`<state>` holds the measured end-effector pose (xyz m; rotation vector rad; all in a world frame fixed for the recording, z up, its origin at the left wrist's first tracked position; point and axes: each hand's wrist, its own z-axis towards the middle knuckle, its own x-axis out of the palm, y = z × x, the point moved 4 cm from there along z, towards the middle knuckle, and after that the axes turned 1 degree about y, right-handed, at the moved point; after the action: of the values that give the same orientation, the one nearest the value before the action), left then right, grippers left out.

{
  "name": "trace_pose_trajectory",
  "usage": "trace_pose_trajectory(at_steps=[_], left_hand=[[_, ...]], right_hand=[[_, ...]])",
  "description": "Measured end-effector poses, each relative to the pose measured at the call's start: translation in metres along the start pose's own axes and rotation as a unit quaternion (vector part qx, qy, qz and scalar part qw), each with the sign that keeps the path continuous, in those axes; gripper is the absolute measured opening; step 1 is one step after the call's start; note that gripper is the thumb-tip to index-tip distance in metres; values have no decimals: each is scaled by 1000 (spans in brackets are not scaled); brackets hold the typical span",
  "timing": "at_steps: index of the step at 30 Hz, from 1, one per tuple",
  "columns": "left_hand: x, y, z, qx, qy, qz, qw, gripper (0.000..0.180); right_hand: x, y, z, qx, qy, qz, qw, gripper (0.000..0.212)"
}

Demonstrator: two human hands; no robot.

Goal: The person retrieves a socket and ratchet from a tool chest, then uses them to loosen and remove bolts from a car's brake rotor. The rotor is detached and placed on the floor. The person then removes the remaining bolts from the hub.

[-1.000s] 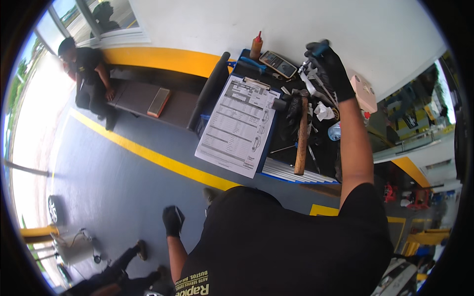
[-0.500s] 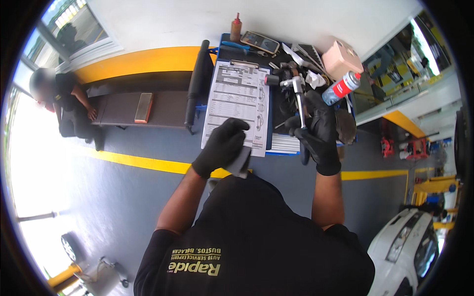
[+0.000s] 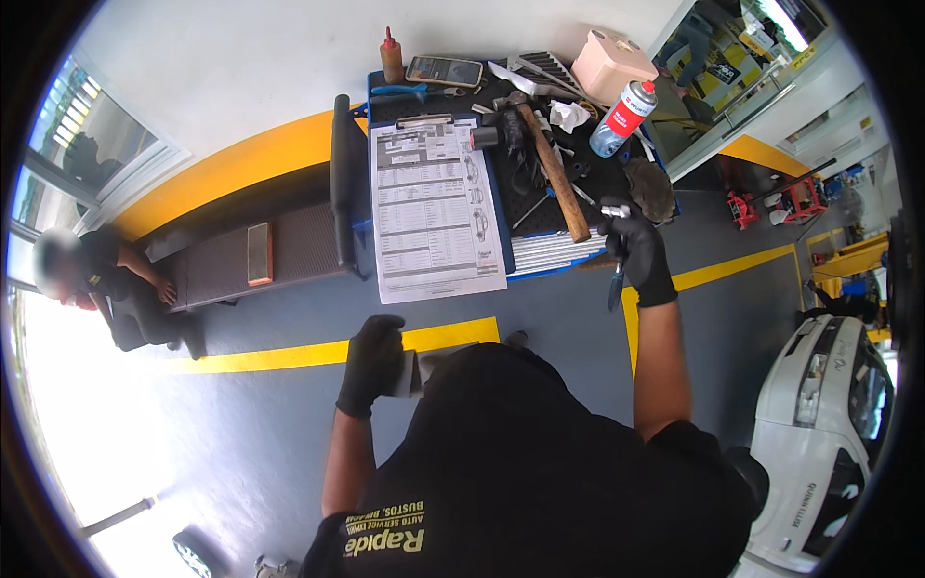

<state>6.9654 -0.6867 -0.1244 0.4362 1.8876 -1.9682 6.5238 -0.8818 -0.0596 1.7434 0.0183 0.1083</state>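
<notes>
My left hand (image 3: 373,364), in a black glove, is closed on a flat grey piece (image 3: 408,376) that looks like folded sheet; its exact kind is not clear. It hangs below the clipboard, over the floor. Also gloved, my right hand (image 3: 638,252) is closed round a ratchet wrench (image 3: 616,287), whose dark handle sticks out beneath the fist and whose metal end shows above it. This hand is beside the cart's near right corner. Nearby, a hammer (image 3: 554,173) lies with its wooden handle pointing toward me. A clipboard with a printed form (image 3: 434,207) covers the cart's left side.
On the blue tool cart (image 3: 540,268) are a spray can (image 3: 622,119), pink box (image 3: 613,67), brown bottle (image 3: 391,60), phone (image 3: 444,71) and dark cloth (image 3: 650,191). A person (image 3: 106,289) sits at the left bench (image 3: 299,241). A white car (image 3: 809,433) stands right.
My left hand has moved down and away from the clipboard with the grey piece. My right hand has drawn back toward the cart's corner, bringing the ratchet wrench along and uncovering the hammer.
</notes>
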Motion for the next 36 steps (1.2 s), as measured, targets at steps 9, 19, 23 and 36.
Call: trace_pose_trajectory(at_steps=[9,19,23,36], left_hand=[[84,130,-41,-96,-15,-99,990,23],[277,62,139,176,-81,114,974,26],[311,53,162,139,-109,120,977,20],[322,11,43,-51,-98,-101,989,16]], right_hand=[[-74,-34,83,-2,-33,-14,999,39],[-128,-72,45,45,38,-79,995,36],[-176,-90,7,89,76,-108,987,35],[-147,8,140,-174,91,-131,972,29]])
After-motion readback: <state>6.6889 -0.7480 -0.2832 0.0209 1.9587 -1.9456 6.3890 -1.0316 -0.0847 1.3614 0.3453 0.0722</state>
